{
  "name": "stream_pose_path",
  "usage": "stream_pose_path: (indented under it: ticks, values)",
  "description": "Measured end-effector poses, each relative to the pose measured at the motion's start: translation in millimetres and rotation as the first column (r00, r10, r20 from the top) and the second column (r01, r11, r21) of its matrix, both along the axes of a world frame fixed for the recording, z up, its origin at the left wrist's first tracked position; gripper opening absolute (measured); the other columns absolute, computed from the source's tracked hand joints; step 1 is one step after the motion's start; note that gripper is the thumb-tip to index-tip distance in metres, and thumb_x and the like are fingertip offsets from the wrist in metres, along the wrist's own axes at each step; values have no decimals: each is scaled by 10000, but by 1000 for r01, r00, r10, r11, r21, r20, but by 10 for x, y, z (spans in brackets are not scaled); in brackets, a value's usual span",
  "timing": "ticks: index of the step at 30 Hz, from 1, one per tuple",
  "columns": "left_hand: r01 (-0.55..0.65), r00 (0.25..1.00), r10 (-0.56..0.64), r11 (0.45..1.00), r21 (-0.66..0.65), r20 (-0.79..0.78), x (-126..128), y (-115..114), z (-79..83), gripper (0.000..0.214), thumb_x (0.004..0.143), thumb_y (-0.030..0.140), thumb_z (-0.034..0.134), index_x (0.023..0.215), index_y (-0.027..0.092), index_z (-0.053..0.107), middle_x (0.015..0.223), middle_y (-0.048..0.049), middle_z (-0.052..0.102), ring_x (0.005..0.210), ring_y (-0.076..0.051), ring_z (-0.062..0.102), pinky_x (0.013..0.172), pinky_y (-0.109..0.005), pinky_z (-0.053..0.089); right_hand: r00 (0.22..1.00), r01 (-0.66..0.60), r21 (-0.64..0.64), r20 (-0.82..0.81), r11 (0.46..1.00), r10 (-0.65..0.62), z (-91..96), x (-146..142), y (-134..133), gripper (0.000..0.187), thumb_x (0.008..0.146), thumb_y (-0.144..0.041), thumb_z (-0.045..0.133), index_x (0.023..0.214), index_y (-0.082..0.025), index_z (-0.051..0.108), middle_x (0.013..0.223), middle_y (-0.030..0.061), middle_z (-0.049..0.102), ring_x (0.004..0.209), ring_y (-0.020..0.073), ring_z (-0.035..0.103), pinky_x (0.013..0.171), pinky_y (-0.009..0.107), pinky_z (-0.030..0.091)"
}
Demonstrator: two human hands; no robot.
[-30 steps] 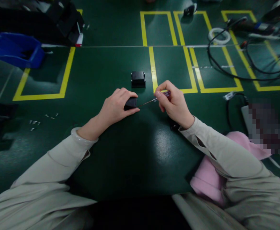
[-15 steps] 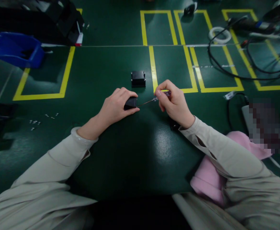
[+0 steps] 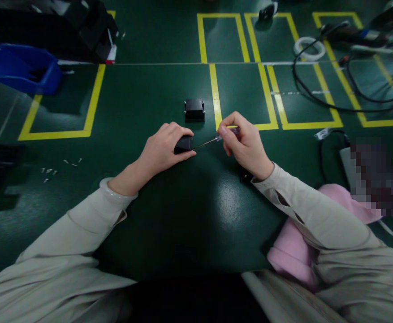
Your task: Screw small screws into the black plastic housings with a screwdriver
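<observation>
Plainly, the head view, the only one, shows both hands meeting over one small part on the green work surface (image 3: 169, 224). The left hand (image 3: 164, 143) has its thumb and fingers clamped on a black plastic block (image 3: 183, 145), which sits near the middle of the surface, with its right-hand end exposed. The right hand (image 3: 243, 139) has its thumb and fingers closed around the handle of a slim screwdriver (image 3: 205, 144); the shaft slants down and leftward to the near corner of that exposed end. Whether the tip is seated in a screw head is too small to tell.

To do this well, I would line the shaft up squarely with whatever it engages, press along that line, and turn with the fingers rather than swing the wrist. The left grip should stay firm, so the block cannot twist. The left thumb's tip lies just beside the driver's tip, so a slip could catch it; sliding the thumb back a little would be safer.

A second black block (image 3: 194, 109) stands just beyond, with metal screws showing at its sides. Loose screws (image 3: 50, 171) lie well apart at the left, clear of both hands.
</observation>
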State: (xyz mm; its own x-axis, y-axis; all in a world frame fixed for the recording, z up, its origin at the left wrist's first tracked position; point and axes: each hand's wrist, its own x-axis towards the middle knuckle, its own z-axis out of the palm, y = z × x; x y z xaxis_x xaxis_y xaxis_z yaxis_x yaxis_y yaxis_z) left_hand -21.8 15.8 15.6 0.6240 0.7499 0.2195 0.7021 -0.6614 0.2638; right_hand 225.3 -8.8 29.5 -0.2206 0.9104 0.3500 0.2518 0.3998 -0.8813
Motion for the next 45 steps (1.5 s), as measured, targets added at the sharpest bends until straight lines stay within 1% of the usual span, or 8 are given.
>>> stream_pose_path:
  ticks: [9, 13, 18, 23, 29, 37, 41, 45]
  values:
    - [4, 1000, -4, 1000, -17, 13, -1, 5, -5, 423, 918, 450, 660, 1235, 182, 579, 1166, -111, 638, 1075, -283, 582, 899, -418, 488, 999, -16, 16, -32, 1000, 17, -37, -10, -3, 62, 1003, -300, 506, 1028, -248, 487, 650, -83, 431, 477, 74, 446, 493, 274, 345]
    - [6, 1000, -6, 1000, -6, 16, 0, 3, -2, 424, 919, 457, 661, 1228, 178, 581, 1165, -108, 640, 1069, -276, 583, 897, -404, 487, 999, -21, 9, -33, 1000, 21, -7, -4, -11, 85, 1003, -310, 526, 965, -240, 498, 639, -87, 477, 465, 62, 477, 494, 267, 355]
    - [-2, 1000, 2, 1000, -17, 13, 9, -4, 9, 422, 924, 465, 651, 1227, 179, 584, 1166, -112, 641, 1074, -281, 580, 902, -411, 484, 1000, -23, -1, -3, 1000, 23, 19, -2, -10, 170, 1001, -353, 546, 889, -233, 500, 554, -102, 456, 411, 56, 440, 452, 258, 304]
    - [-12, 1000, 13, 1000, -19, 7, 7, -3, 1, 426, 915, 458, 663, 1232, 186, 583, 1162, -107, 639, 1078, -278, 584, 902, -407, 483, 1000, -17, 32, -13, 999, 17, -5, -9, -13, 40, 989, -266, 521, 986, -240, 490, 626, -89, 447, 472, 69, 442, 502, 269, 347]
    - [-6, 1000, 6, 1000, -23, 10, 1, 0, 3, 429, 921, 463, 653, 1236, 181, 582, 1174, -115, 640, 1072, -282, 578, 888, -405, 475, 1000, -16, 29, -11, 999, 17, -18, -2, -10, 70, 970, -260, 529, 1028, -241, 495, 668, -69, 433, 547, 90, 447, 521, 271, 361]
    - [-2, 1000, 2, 1000, -19, 8, 4, 2, 5, 435, 916, 462, 662, 1234, 177, 581, 1165, -111, 640, 1063, -280, 581, 889, -404, 481, 1000, -17, -8, -2, 1000, 17, 17, -11, -13, 93, 988, -285, 536, 922, -237, 491, 628, -89, 487, 442, 54, 446, 479, 261, 325]
    - [-6, 1000, 6, 1000, -23, 5, 1, 1, 6, 435, 910, 450, 673, 1239, 182, 579, 1176, -109, 636, 1073, -278, 580, 892, -399, 482, 1000, -25, 45, -12, 999, 26, 8, -7, -11, 54, 958, -188, 513, 983, -232, 496, 617, -86, 436, 504, 76, 434, 519, 264, 344]
    - [-3, 1000, 3, 1000, -23, 7, -5, 7, 0, 437, 917, 461, 660, 1240, 178, 581, 1170, -112, 636, 1073, -280, 579, 894, -404, 484, 1000, -23, 55, -6, 998, 23, 5, 0, -6, 49, 947, -197, 534, 980, -223, 508, 668, -66, 461, 580, 86, 459, 557, 265, 365]
